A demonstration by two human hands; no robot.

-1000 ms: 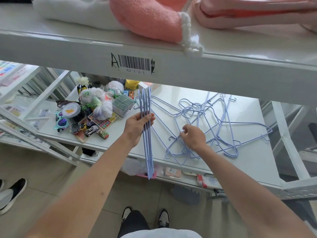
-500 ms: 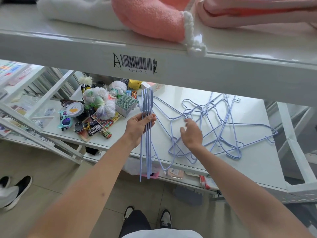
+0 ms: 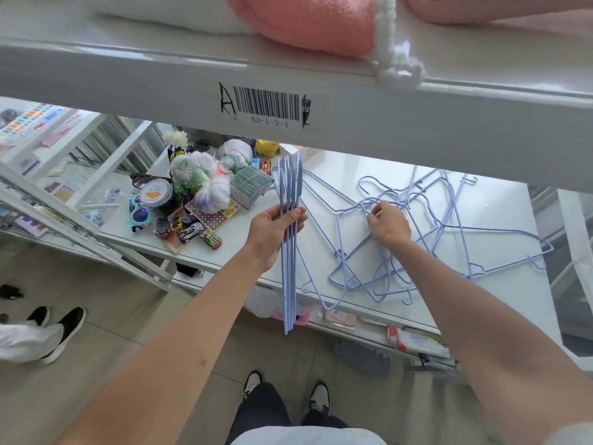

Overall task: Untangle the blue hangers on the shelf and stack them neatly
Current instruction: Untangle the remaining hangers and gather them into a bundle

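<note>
A black barcode label [image 3: 269,106] marked A3-1-2-1 is fixed to the white upper shelf edge [image 3: 417,123]. A pink fluffy fabric item [image 3: 308,24] is laid on top, at twelve o'clock. At nine o'clock of the lower shelf, small toy cars [image 3: 187,231], turquoise sunglasses [image 3: 138,216], white net pouches [image 3: 205,175] and a round tin with a yellow cloud [image 3: 155,194] are piled together.

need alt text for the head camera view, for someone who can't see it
A person's left hand grips a neat bundle of blue hangers edge-on, while the right hand pinches at the hooks of a tangled pile of blue hangers on a white shelf. Toy cars and other clutter sit at the shelf's left.
</note>
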